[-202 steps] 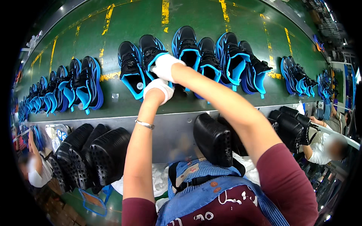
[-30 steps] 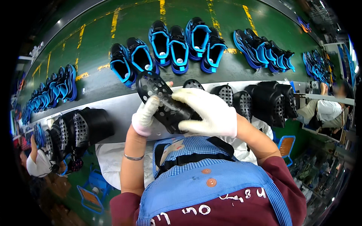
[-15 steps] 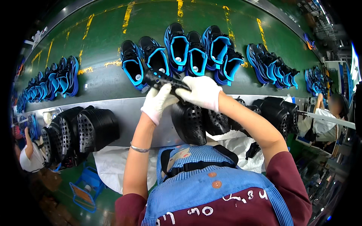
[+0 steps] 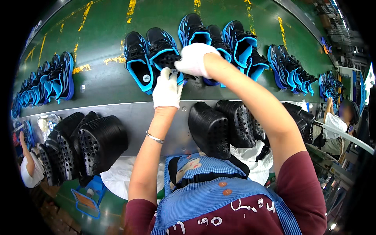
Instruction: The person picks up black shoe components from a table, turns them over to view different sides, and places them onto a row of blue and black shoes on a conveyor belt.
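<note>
A black, perforated plastic shoe tree (image 4: 166,59) sits partly inside the opening of a black and blue sneaker (image 4: 160,39) on the green surface. My right hand (image 4: 197,59), in a white glove, is closed around its near end, fingers mostly hidden. My left hand (image 4: 167,89), also gloved, grips the heel of the same sneaker with fingers pressed together. Beside it on the left stands its companion sneaker (image 4: 138,64), a round white sticker showing on the insole. To the right, another sneaker (image 4: 192,29) is partly covered by my right hand.
Black shoe trees (image 4: 103,143) are stacked on the metal ledge (image 4: 164,135) to my left, and more black shoe trees (image 4: 209,129) lie to my right. Rows of sneakers (image 4: 64,76) line the green surface. A co-worker (image 4: 337,121) is at the far right, another person (image 4: 31,166) far left.
The shoe tree has gone from between my hands above the ledge into the sneaker's opening. Both hands moved forward, and the left now rests at the sneaker's heel.
</note>
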A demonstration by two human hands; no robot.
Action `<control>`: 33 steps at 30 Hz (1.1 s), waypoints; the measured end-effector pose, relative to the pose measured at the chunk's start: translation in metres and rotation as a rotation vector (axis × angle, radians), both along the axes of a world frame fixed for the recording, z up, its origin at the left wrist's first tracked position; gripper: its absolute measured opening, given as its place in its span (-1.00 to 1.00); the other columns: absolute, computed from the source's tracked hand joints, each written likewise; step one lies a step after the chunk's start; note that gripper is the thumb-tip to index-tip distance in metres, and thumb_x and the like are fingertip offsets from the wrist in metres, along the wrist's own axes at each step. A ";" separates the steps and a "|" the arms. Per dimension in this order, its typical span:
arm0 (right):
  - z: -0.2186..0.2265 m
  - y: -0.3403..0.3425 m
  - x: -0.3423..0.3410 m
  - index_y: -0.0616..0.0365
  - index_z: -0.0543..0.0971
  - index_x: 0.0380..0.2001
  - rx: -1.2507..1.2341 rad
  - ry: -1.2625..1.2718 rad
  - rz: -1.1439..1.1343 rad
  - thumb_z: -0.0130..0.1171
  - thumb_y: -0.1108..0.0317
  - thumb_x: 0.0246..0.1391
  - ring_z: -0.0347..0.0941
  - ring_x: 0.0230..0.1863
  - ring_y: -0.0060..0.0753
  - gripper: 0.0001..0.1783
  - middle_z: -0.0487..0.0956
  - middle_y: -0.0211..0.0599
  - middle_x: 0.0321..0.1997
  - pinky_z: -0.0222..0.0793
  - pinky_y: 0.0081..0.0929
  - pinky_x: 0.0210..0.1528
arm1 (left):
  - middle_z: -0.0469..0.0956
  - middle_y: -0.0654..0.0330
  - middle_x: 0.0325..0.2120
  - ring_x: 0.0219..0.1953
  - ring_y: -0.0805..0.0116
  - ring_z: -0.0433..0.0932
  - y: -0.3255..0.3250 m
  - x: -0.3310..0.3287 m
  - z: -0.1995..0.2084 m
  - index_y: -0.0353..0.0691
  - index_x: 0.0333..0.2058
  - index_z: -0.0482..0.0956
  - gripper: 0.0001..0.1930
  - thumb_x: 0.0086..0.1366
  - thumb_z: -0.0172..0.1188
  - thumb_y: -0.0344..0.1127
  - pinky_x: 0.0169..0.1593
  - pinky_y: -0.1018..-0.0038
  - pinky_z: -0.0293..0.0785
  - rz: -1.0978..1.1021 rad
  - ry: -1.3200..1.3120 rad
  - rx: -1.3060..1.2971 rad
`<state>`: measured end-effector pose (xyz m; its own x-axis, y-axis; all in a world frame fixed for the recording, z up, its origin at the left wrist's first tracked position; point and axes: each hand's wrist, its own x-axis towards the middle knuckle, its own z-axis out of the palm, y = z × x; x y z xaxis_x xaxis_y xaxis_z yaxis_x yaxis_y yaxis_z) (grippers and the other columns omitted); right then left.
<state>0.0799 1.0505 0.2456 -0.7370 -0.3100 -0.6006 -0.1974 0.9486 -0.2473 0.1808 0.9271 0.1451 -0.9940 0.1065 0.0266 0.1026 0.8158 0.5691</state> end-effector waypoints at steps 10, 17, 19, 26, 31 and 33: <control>-0.009 -0.027 -0.009 0.14 0.69 -0.30 0.151 0.042 0.014 0.13 0.23 -0.02 0.60 -0.11 -0.10 -0.70 0.66 -0.09 -0.18 0.52 -0.25 -0.14 | 0.50 0.07 -0.06 -0.10 -0.01 0.48 0.005 -0.018 -0.017 -0.19 -0.12 0.57 -0.70 0.18 0.13 -0.24 0.00 0.24 0.43 -0.200 -0.224 -0.135; -0.069 -0.042 -0.001 0.17 0.65 -0.22 0.102 0.115 -0.132 0.01 0.26 0.11 0.57 -0.07 -0.04 -0.68 0.62 0.01 -0.13 0.50 -0.25 -0.08 | 0.55 -0.02 -0.04 0.01 -0.01 0.52 0.007 -0.047 -0.006 -0.17 -0.07 0.58 -0.65 0.28 0.03 -0.13 0.01 0.27 0.47 -0.094 -0.812 -0.101; -0.067 -0.044 -0.006 0.15 0.64 -0.20 -0.015 -0.014 -0.071 -0.04 0.20 0.13 0.54 -0.06 0.03 -0.64 0.60 0.03 -0.11 0.46 -0.22 -0.02 | 0.56 -0.01 -0.05 0.00 0.00 0.53 0.003 -0.050 -0.018 -0.15 -0.06 0.59 -0.66 0.25 0.09 -0.17 0.01 0.28 0.48 -0.222 -0.648 -0.153; -0.127 -0.041 -0.011 0.13 0.64 -0.22 -0.058 0.103 -0.075 -0.01 0.30 0.09 0.54 -0.10 0.02 -0.71 0.59 0.03 -0.10 0.46 -0.27 -0.04 | 0.59 0.03 -0.08 -0.03 0.05 0.57 0.007 -0.059 -0.012 -0.11 -0.13 0.64 -0.70 0.20 0.15 -0.19 0.00 0.29 0.50 -0.265 -0.754 -0.270; -0.130 -0.036 -0.014 0.14 0.64 -0.22 -0.061 0.229 0.089 -0.02 0.35 0.08 0.56 -0.12 0.01 -0.71 0.60 0.03 -0.12 0.48 -0.30 -0.08 | 0.60 0.05 -0.08 -0.04 0.07 0.57 0.010 -0.066 -0.012 -0.12 -0.12 0.63 -0.63 0.20 0.16 -0.04 0.00 0.32 0.50 -0.249 -0.804 -0.315; -0.129 -0.034 -0.019 0.18 0.63 -0.23 -0.074 0.233 0.187 -0.03 0.36 0.08 0.55 -0.11 0.01 -0.72 0.60 0.02 -0.12 0.48 -0.29 -0.09 | 0.61 0.04 -0.10 -0.05 0.05 0.58 0.012 -0.068 -0.009 -0.13 -0.14 0.64 -0.67 0.18 0.19 -0.10 -0.02 0.32 0.51 -0.257 -0.852 -0.359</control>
